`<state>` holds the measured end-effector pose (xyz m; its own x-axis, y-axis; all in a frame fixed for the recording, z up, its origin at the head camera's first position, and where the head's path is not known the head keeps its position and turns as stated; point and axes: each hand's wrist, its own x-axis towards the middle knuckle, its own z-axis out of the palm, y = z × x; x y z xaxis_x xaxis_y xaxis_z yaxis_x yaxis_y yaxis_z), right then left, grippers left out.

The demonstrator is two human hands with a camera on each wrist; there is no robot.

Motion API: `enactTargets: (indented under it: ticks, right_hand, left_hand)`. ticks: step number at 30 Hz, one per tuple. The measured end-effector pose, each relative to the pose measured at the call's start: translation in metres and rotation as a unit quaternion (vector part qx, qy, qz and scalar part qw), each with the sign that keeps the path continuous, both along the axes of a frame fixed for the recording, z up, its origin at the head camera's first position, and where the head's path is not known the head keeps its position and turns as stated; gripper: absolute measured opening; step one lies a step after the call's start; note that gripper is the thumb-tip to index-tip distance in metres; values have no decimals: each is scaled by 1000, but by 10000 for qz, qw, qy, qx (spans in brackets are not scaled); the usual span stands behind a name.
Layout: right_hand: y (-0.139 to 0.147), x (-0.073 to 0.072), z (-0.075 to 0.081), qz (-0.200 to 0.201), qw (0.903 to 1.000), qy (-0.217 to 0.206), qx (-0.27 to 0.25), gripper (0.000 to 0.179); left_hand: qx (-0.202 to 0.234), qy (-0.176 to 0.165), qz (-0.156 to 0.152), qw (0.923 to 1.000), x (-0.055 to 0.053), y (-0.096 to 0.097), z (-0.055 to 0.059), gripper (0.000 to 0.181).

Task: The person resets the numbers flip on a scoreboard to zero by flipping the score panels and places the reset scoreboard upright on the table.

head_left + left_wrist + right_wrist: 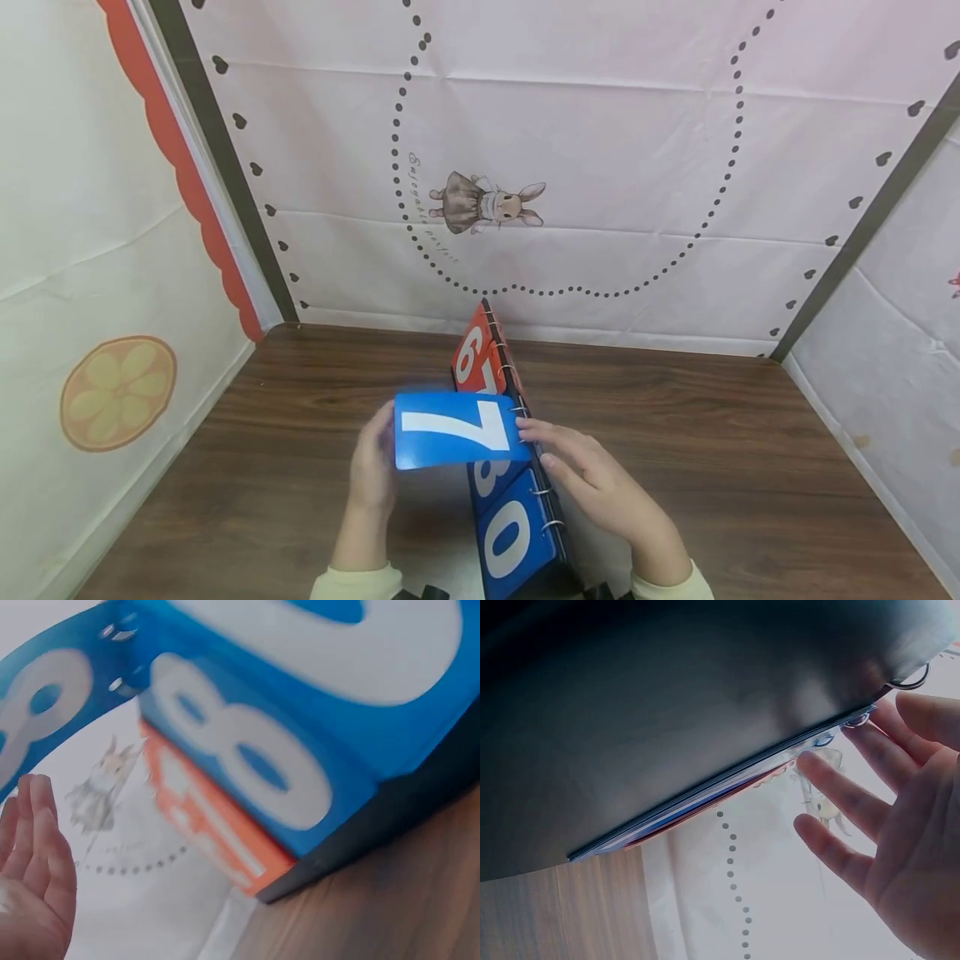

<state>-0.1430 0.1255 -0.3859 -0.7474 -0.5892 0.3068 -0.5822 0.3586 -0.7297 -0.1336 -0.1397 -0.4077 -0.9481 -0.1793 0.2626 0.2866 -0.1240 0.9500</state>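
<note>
A flip scoreboard [510, 533] with ring-bound number cards stands lengthwise on the table. Its blue card with a white 7 [453, 431] is lifted and sticks out level to the left. At that card's outer edge is my left hand [372, 471]; in the left wrist view its straight fingers [41, 814] touch the raised card, whose reverse shows an 8. My right hand [600, 479] has its fingers spread beside the rings, fingertips at the card's bound edge. Below the raised card, a blue 8 card [244, 750] lies on the board, partly covered in the head view.
Red cards [471, 354] with 6 and a partly hidden digit are at the board's far end. The brown wooden table [675, 417] extends on both sides. A white cloth wall [600, 167] with a rabbit print closes the back; another cloth [45, 350] hangs left.
</note>
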Motion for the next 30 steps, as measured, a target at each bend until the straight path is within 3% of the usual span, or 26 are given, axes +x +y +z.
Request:
enactTargets:
  ticks: [2, 3, 6, 8, 10, 13, 16, 22, 30]
  right_hand:
    - [0, 0, 0, -15, 10000, 35, 13, 35]
    - [0, 0, 0, -28, 10000, 48, 23, 35]
    - [0, 0, 0, -66, 10000, 57, 43, 35]
    - [0, 1, 1, -105, 9999, 56, 76, 35]
    - [0, 1, 1, -133, 9998, 55, 99, 35]
    - [-1, 1, 2, -156, 9997, 73, 145, 35]
    - [-1, 1, 2, -131, 9998, 80, 153, 35]
    - [-1, 1, 1, -147, 9997, 71, 180, 35]
    - [0, 0, 1, -86, 9998, 50, 149, 36]
  left_hand:
    - [501, -144, -290, 9982, 1, -6, 1, 54]
    - [539, -163, -442, 9974, 1, -9, 1, 52]
    - [448, -175, -756, 9960, -1, -14, -1, 40]
    - [148, -374, -843, 9956, -2, -15, -3, 29]
    - [-269, -815, -774, 9933, -2, -16, -5, 24]
    - [-871, -1430, -713, 9833, -4, -15, -10, 39]
    - [-1200, -1759, -687, 9747, -7, -15, -15, 51]
    - [-1396, -2081, -586, 9663, -13, -15, -22, 58]
    - [-2097, -2150, -570, 9521, -15, -7, -29, 57]
